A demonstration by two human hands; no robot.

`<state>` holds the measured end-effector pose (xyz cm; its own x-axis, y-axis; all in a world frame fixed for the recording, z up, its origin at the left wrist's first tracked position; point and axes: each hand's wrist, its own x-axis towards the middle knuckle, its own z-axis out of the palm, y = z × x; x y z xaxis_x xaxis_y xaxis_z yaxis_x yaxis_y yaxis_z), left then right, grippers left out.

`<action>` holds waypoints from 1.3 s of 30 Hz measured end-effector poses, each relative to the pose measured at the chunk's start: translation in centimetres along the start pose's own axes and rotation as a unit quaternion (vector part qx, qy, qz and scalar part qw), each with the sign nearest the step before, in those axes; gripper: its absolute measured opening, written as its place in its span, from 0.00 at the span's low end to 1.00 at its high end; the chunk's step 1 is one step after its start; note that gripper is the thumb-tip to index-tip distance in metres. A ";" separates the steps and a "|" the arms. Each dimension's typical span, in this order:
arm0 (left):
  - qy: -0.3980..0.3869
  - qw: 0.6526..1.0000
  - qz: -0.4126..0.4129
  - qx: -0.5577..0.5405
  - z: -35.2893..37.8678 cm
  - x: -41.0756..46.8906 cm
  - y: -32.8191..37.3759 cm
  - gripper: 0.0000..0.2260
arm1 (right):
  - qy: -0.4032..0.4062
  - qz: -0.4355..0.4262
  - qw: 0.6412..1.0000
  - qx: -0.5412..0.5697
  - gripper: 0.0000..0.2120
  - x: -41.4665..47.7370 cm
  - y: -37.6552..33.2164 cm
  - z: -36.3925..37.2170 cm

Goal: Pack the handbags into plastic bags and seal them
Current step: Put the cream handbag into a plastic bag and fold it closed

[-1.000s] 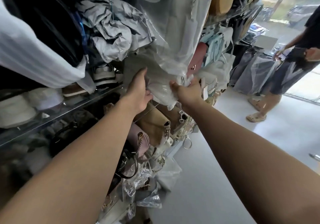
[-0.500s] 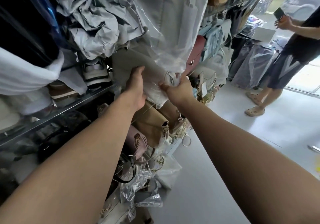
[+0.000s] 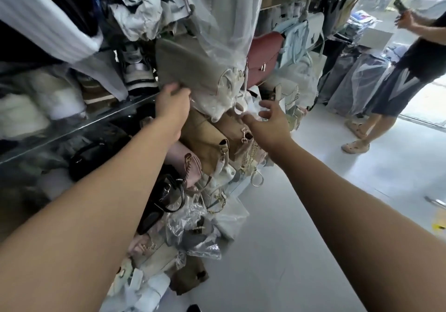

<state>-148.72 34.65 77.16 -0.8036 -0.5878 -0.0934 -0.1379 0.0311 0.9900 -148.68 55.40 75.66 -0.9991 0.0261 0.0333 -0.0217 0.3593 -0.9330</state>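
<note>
A grey-beige handbag (image 3: 190,66) wrapped in clear plastic (image 3: 217,99) lies tilted at the edge of a glass shelf (image 3: 79,125). My left hand (image 3: 172,104) holds it from below at its near corner. To the right of the bag's plastic-covered end, my right hand (image 3: 268,118) hovers with its fingers spread and touches nothing. Below them tan handbags (image 3: 207,137) and a pink one (image 3: 185,164) hang in a crowded pile.
The shelves hold shoes (image 3: 137,70), crumpled grey cloth (image 3: 137,9) and more bags, among them a dark pink one (image 3: 263,58) and pale blue ones (image 3: 299,36). Loose plastic bags (image 3: 193,229) lie on the white floor (image 3: 289,239). At the right stands a person (image 3: 405,77) with a phone.
My right hand has let go of the plastic-wrapped end of the bag and opened, moving slightly right. My left hand stays under the bag.
</note>
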 end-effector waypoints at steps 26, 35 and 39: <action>0.419 0.883 -0.009 0.213 -30.8 -51.8 -12.5 0.08 | -0.440 -0.439 0.776 -0.105 0.27 -39.5 -3.6 9.2; 0.522 0.784 -0.086 0.325 -46.8 -68.9 -15.2 0.15 | -0.552 -0.542 0.626 -0.097 0.31 -60.0 -7.8 18.3; 0.523 0.763 -0.121 0.361 -54.2 -75.5 -18.2 0.19 | -0.591 -0.551 0.581 -0.098 0.33 -70.3 -8.1 22.6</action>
<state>-54.14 34.69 71.91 0.1441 -0.9587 0.2453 -0.7951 0.0354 0.6055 -79.10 29.52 72.81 0.2885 -0.9374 0.1948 -0.7832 -0.3481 -0.5151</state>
